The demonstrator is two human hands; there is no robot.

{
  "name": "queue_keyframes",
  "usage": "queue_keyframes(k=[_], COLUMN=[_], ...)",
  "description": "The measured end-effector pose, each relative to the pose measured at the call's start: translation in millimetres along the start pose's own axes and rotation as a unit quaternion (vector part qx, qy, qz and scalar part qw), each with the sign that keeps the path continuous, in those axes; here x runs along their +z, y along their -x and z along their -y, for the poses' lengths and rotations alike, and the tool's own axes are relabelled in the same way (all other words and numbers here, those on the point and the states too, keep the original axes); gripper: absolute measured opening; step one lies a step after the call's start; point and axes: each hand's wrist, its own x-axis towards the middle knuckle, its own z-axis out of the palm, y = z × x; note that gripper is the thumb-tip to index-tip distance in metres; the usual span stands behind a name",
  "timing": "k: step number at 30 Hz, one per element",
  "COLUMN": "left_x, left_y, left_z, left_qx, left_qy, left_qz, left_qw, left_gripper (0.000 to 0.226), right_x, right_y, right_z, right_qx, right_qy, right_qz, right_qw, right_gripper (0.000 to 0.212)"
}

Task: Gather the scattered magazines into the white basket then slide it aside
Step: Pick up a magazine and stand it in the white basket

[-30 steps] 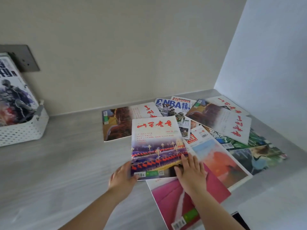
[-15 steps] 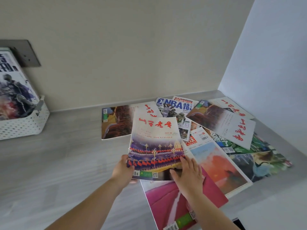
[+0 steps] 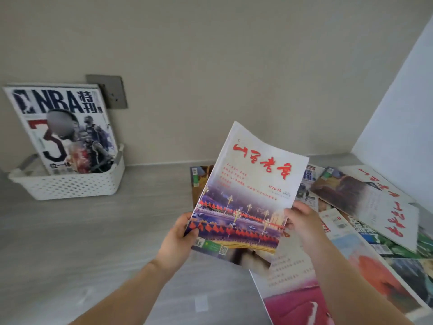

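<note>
Red-titled magazine (image 3: 248, 195) at frame centre, lifted off the grey counter (image 3: 93, 242), tilted. Left hand (image 3: 178, 240) clamps its lower-left edge, thumb on cover; right hand (image 3: 302, 221) pinches the right edge. White basket (image 3: 70, 184) upper left, NBA magazine (image 3: 63, 127) standing in it. Remaining magazines (image 3: 365, 207) scattered right.

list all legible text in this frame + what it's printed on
"NBA 特刊", large "3": magazine standing in the white basket, cover.
"山西老年", "2025·10": magazine held by left hand and right hand.
Red brush title on the white magazine at right: upside down, unreadable.
Small print, barcodes, QR code: too blurred.
</note>
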Motion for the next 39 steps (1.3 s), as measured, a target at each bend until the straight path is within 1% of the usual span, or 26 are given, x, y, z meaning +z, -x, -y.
queue_keyframes(k=[3, 7, 10, 12, 14, 16, 19, 21, 24, 25, 27, 29, 31, 34, 36, 39], left_x=[-40, -101, -142, -168, -196, -220, -258, -284, -320, -331, -348, -370, -393, -422, -434, -439], left_y=[-5, -18, -24, -29, -39, -47, -59, -71, -94, -103, -117, -133, -150, -165, -170, -181], left_z=[-1, 3, 7, 11, 15, 14, 5, -6, -20, -25, -34, -39, -37, -21, -9, 3], left_qx=[0.020, 0.026, 0.022, 0.008, -0.001, 0.004, 0.025, 0.045, 0.063, 0.068, 0.088, 0.100, 0.081, 0.053, 0.033, -0.004], left_qy=[-0.032, -0.090, -0.058, -0.042, -0.062, -0.095, -0.113, -0.132, -0.115, -0.109, -0.104, -0.090, -0.092, -0.098, -0.109, -0.071], left_qz=[-0.010, -0.030, -0.045, -0.088, -0.118, -0.131, -0.169, -0.198, -0.242, -0.266, -0.319, -0.359, -0.370, -0.360, -0.353, -0.348], left_qw=[0.999, 0.995, 0.997, 0.995, 0.991, 0.987, 0.979, 0.970, 0.961, 0.955, 0.938, 0.924, 0.921, 0.926, 0.929, 0.935], left_gripper=[0.033, 0.033, 0.027, 0.024, 0.029, 0.030, 0.022, 0.022, 0.030, 0.031, 0.026, 0.018, 0.012, 0.014, 0.016, 0.021], right_x=[44, 111, 158, 187, 216, 241, 274, 295, 330, 342, 363, 390, 414, 442, 454, 464], right_y=[8, 16, 22, 24, 27, 31, 33, 33, 32, 31, 30, 26, 19, 10, 6, -3], right_z=[24, 53, 67, 72, 79, 89, 114, 136, 173, 185, 202, 218, 227, 224, 217, 205], right_qx=[-0.029, -0.067, -0.098, -0.108, -0.119, -0.125, -0.131, -0.153, -0.196, -0.214, -0.240, -0.268, -0.276, -0.260, -0.254, -0.239], right_qy=[-0.001, -0.005, -0.006, -0.015, -0.029, -0.050, -0.075, -0.080, -0.082, -0.084, -0.083, -0.073, -0.079, -0.082, -0.075, -0.077], right_qz=[0.032, 0.038, 0.044, 0.055, 0.058, 0.063, 0.094, 0.108, 0.127, 0.136, 0.140, 0.138, 0.145, 0.155, 0.156, 0.160], right_qw=[0.999, 0.997, 0.994, 0.993, 0.991, 0.989, 0.984, 0.979, 0.969, 0.964, 0.957, 0.950, 0.947, 0.949, 0.951, 0.955], right_gripper=[0.030, 0.026, 0.032, 0.025, 0.022, 0.027, 0.037, 0.039, 0.028, 0.029, 0.038, 0.039, 0.035, 0.026, 0.031, 0.038])
